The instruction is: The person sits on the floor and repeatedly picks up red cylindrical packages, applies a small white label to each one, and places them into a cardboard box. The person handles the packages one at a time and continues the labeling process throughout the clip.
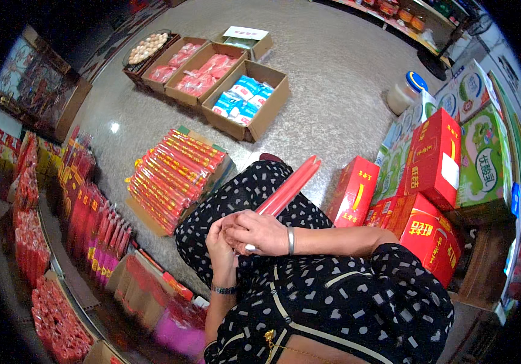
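A bundle of long, slim red candles (290, 186) in shiny clear wrap slants up and to the right from my two hands, above my lap. My right hand (258, 234), with a silver bangle at the wrist, closes over its lower end. Pressed against it from the left, my left hand (220, 236) wraps the same end, its fingers partly hidden. A small white thing shows by the right fingers; what it is I cannot tell. Beyond my knee, a stack of red wrapped packs with gold writing (176, 175) lies on cardboard.
Ahead on the floor stand a carton of blue-white packets (267, 113), cartons of pink bags (226, 50) and a basket of eggs (149, 48). Red drink boxes (353, 193) and green cartons (481, 159) are piled right. Shelves of red packs (30, 241) line the left.
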`<state>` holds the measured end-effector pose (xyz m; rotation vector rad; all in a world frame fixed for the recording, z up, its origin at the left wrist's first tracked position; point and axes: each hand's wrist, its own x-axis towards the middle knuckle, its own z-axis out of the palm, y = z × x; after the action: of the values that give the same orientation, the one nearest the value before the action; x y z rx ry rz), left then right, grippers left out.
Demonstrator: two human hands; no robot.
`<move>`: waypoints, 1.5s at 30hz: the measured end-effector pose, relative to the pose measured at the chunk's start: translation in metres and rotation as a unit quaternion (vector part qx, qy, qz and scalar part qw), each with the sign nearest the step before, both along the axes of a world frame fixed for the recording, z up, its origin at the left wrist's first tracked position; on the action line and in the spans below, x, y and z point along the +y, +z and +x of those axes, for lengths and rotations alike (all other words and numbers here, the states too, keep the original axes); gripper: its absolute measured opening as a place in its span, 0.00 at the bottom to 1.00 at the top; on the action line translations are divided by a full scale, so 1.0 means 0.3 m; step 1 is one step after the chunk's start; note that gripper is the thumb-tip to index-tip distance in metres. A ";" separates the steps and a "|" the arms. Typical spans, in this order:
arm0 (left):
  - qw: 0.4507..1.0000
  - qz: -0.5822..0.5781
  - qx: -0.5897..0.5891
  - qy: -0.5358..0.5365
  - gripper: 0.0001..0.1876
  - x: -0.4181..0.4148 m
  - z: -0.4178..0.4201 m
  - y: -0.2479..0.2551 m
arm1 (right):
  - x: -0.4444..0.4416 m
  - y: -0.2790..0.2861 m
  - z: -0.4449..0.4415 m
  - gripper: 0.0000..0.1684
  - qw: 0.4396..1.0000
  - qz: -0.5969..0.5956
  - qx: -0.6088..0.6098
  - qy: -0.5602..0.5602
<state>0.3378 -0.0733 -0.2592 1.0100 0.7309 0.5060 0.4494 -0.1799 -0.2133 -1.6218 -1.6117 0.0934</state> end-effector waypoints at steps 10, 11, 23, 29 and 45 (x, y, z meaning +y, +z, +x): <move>0.944 0.320 0.062 -0.056 0.15 0.001 0.017 -0.011 | -0.349 -0.246 0.588 0.13 0.936 -0.078 0.029 -0.342; 0.874 0.469 0.056 -0.112 0.18 0.003 0.031 0.018 | -0.382 -0.278 0.628 0.15 0.901 -0.120 0.100 -0.406; 0.738 0.513 0.128 -0.419 0.29 0.079 0.008 0.070 | -0.497 -0.295 0.659 0.15 0.759 0.195 0.417 -0.461; 0.885 -0.136 0.025 -0.445 0.22 0.087 0.030 0.044 | -0.434 -0.247 0.632 0.14 0.833 0.151 0.364 -0.388; 0.885 -0.217 0.006 -0.412 0.35 0.093 -0.038 -0.088 | -0.090 -0.068 0.130 0.10 0.998 -0.058 0.013 0.036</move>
<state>0.3263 -0.0452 -0.2857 0.8006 0.3364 -0.3972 0.4883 -0.2068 -0.2336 -1.6419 -1.6725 0.2480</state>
